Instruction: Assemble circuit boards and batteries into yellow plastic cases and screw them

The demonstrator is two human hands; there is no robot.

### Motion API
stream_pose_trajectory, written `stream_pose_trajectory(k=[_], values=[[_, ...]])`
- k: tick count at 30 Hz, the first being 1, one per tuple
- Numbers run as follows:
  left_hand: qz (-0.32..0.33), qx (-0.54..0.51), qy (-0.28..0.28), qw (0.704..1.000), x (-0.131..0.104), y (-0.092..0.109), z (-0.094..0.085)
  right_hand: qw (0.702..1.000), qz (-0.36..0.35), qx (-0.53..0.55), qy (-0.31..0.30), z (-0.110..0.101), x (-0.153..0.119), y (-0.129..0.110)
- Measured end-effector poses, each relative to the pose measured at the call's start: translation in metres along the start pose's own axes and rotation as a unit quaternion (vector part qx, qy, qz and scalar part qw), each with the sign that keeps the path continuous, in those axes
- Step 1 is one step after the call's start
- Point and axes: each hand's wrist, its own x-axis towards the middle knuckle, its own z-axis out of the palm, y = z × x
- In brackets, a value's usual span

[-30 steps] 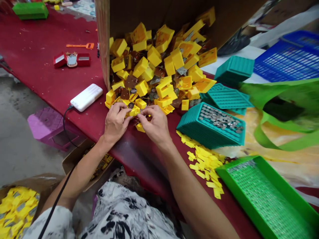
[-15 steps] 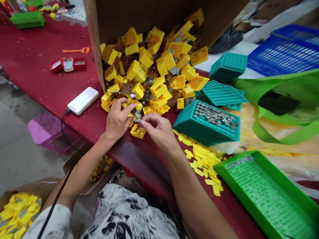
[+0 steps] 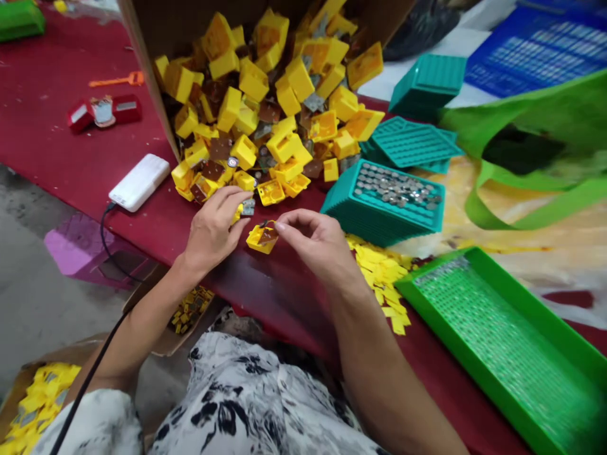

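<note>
Head cam view: left hand [image 3: 212, 230] has a small yellow-and-gray piece [image 3: 247, 207] gripped between thumb and fingers, right by the big yellow pile [image 3: 252, 81]. Right hand [image 3: 317, 245] is pinching what looks like a thin wire [image 3: 270, 222], kinda blurry so can't swear to it, just above an open yellow case [image 3: 258, 246] on the red tabletop [image 3: 45, 72]. Teal tray stack [image 3: 363, 213] with silvery discs [image 3: 397, 188] sits off to the right.

The single head-worn view looked from above the near side of the red table [image 3: 42, 69]. It faced forward and down across that table, at close range.
</note>
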Motion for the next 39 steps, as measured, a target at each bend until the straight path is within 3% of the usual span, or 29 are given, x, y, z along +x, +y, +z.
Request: stream_pose_trajectory(k=[3,6,9,13,16,22,28,34,39], values=[[-0.082,-0.037,-0.057,0.994,-0.018,0.028,0.002,0.997,0.062,0.026,0.033,-0.017,-0.018,0.002],[-0.101,-0.034,-0.149,0.983,-0.038,0.056,0.015,0.986,0.123,0.07,0.091,-0.028,-0.036,0.008],[-0.119,0.03,-0.148,0.981,-0.05,0.079,0.035,0.974,0.143,0.089,0.15,-0.032,-0.052,0.014],[-0.124,0.021,-0.138,0.983,-0.049,0.085,0.062,0.973,0.095,0.087,0.191,-0.035,-0.063,0.02],[-0.107,-0.083,-0.136,0.981,-0.037,0.077,0.07,0.971,0.058,0.108,0.203,-0.041,-0.061,0.023],[-0.239,-0.233,-0.23,0.914,-0.022,0.091,0.032,0.969,0.118,0.136,0.169,-0.055,-0.074,0.014],[-0.244,-0.151,-0.307,0.907,-0.019,0.097,0.018,0.974,0.191,0.069,0.103,-0.063,-0.067,0.037],[-0.301,-0.086,-0.306,0.899,-0.023,0.088,0.009,0.977,0.119,-0.085,0.155,-0.071,-0.073,0.044],[-0.323,-0.081,-0.271,0.903,-0.021,0.076,0.007,0.972,0.043,-0.18,0.145,-0.071,-0.085,0.048]])
